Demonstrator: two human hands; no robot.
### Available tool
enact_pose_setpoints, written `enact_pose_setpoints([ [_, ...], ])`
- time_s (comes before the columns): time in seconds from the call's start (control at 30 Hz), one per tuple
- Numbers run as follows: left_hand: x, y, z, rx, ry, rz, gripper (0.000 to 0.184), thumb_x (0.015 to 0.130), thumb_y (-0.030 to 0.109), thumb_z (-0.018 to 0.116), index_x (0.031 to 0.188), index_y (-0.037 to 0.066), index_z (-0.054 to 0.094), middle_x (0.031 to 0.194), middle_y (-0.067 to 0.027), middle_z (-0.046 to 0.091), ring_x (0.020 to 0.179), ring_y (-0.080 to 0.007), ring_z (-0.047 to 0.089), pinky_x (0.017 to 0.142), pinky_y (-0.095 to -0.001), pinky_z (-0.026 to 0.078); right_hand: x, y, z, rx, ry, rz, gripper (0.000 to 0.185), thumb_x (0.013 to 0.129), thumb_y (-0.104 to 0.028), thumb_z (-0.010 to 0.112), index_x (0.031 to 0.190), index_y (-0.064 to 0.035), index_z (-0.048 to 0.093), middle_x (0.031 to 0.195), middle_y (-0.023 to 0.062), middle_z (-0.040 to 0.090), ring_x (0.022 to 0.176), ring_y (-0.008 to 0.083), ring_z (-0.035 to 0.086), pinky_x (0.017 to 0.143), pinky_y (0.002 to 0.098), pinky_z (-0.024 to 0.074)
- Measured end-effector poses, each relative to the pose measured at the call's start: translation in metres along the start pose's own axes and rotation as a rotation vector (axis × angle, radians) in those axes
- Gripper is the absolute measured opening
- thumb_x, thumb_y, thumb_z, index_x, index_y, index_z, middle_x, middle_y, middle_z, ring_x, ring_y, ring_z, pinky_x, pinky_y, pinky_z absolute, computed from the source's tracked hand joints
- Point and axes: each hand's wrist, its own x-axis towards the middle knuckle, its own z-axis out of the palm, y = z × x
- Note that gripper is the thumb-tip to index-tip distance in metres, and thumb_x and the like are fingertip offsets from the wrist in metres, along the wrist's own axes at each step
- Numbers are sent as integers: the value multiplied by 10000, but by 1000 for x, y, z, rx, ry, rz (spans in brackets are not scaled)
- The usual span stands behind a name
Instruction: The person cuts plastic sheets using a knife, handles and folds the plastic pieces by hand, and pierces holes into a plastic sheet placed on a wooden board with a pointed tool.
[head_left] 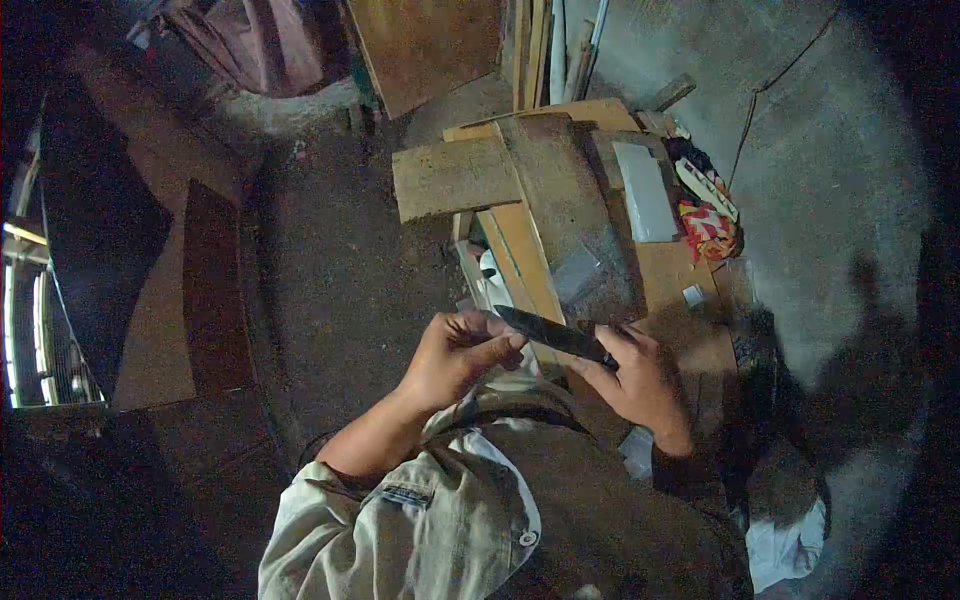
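I see the right hand (pixel 637 380) with its grip clenched round a dark knife (pixel 548 333). The blade points toward the left hand (pixel 452 362), whose grip I cannot tell.

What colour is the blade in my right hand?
The blade looks dark, nearly black; it shows best in the head view.

Near-black on the knife (pixel 550 332). Pale khaki on the shirt (pixel 400 540), whitish button (pixel 527 538). Tan on the short board (pixel 450 180), white on the slab (pixel 645 195), red-yellow-white patches on the crumpled bundle (pixel 711 235). Rust brown on the upright panel (pixel 425 50), grey-green on the wall (pixel 810 190).
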Motion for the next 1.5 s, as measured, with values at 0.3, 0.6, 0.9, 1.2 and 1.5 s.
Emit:
enact_pose_setpoints([
  [0.3,3,0,-4,70,-266,7,67,829,52,621,846,-7,649,786,-44,649,753,-108,592,725,-256,477,4,-6,-7,-12,-61,28,410,789,-312,645,1069,-21,575,890,190,614,791,367,607,666,421,488],
  [0.6,4,-3,1,63,-234,-90,118,803,103,670,874,8,659,775,-46,664,759,-122,614,693,-259,487,7,-3,1,8,-11,-40,416,747,-235,675,1063,11,562,874,203,592,777,374,592,659,406,473],
  [0.9,9,-14,-13,61,-420,-44,63,837,40,603,854,-2,646,768,-29,636,725,-100,594,684,-250,485,17,6,-9,-17,-15,-149,416,799,-260,637,1105,7,546,987,230,593,887,386,587,756,415,480],
  [1.2,15,-16,5,-200,-75,-9,103,814,101,652,859,9,666,778,-48,659,705,-126,597,658,-271,472,10,10,32,956,33,165,213,807,-132,646,956,7,582,841,56,602,742,98,542,653,240,428],
  [1.5,9,-23,6,-308,18,-32,138,830,123,642,888,-2,642,792,-73,655,710,-136,606,668,-269,484,18,-11,36,1239,235,327,122,782,-97,650,828,-25,562,686,7,542,531,70,471,476,226,367],
])
